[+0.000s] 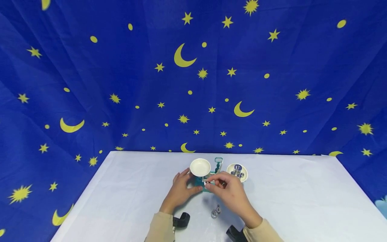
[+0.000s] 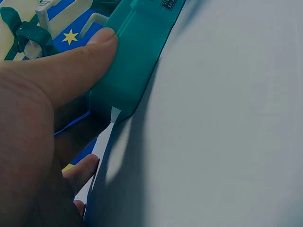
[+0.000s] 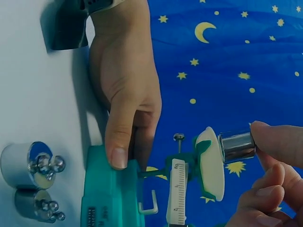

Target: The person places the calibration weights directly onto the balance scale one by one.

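A small balance scale with a teal base [image 2: 137, 52] and two white pans stands on the table. My left hand [image 1: 180, 191] grips the end of its base, thumb on top and fingers behind. In my right hand [image 1: 232, 192], the thumb and fingertips pinch a shiny metal weight [image 3: 237, 145]. From the right wrist view, this weight overlaps the left pan [image 3: 210, 168]; I cannot tell whether they touch. Nothing lies in the left pan as seen from the head. Several metal weights [image 1: 237, 168] sit in the right pan [image 1: 244, 178], beyond my right hand.
Two knobbed metal weights, a larger one [image 1: 214, 214] and a smaller one [image 1: 218, 207], stand on the white table [image 1: 302, 201] in front of the scale. A blue curtain [image 1: 211, 84] with yellow moons and stars hangs behind the table's far edge.
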Demonstrator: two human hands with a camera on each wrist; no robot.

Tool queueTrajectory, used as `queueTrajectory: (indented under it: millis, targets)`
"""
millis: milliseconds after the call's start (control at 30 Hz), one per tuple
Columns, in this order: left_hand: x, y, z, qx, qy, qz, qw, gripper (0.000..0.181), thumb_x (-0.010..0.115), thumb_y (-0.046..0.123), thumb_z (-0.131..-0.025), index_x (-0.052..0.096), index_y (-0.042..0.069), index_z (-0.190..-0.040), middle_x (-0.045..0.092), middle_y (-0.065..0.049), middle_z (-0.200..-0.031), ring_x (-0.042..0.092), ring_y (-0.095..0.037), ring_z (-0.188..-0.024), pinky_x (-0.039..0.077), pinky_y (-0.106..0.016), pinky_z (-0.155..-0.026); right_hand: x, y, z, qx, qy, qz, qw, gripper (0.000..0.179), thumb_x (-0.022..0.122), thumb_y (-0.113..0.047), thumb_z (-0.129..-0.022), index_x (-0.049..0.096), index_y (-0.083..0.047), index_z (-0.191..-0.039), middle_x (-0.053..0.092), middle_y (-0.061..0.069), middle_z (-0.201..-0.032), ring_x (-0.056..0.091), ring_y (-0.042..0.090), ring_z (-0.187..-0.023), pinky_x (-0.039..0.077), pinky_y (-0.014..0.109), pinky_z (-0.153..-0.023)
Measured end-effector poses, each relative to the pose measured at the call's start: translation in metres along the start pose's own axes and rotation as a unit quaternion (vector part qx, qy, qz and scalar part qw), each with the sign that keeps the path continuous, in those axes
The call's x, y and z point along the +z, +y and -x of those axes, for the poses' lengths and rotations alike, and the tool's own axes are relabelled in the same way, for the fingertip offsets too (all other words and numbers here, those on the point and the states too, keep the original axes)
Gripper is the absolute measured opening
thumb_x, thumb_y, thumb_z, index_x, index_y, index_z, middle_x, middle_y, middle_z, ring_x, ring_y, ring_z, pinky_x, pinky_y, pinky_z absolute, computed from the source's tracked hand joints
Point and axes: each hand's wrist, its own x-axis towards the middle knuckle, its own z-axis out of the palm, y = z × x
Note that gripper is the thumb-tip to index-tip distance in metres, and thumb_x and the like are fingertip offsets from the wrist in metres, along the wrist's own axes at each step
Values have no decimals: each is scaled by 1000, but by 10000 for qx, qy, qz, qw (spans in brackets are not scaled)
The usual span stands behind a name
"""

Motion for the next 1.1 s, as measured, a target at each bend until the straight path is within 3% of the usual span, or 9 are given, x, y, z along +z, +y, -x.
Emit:
queueTrajectory:
  millis: [433,1100]
  targets:
    - [0,-1,-1,15,-31,19,10000,70,78,42,-86,58,3,-140,54,-15,-146,34,-36,-146,9,-64,-120,6,-4,-6,247,73,-94,9996,9,83,-13,-82,77,-17,-88,54,-3,-74,47,10,-65,39,18,-55]
    - [0,-1,0,37,6,-1,10000,69,78,43,-86,58,6,-141,56,-12,-145,34,-35,-146,10,-63,-120,19,-7,-15,-30,314,-202,9993,13,81,-5,-83,77,-16,-90,56,-2,-76,48,10,-64,39,17,-56]
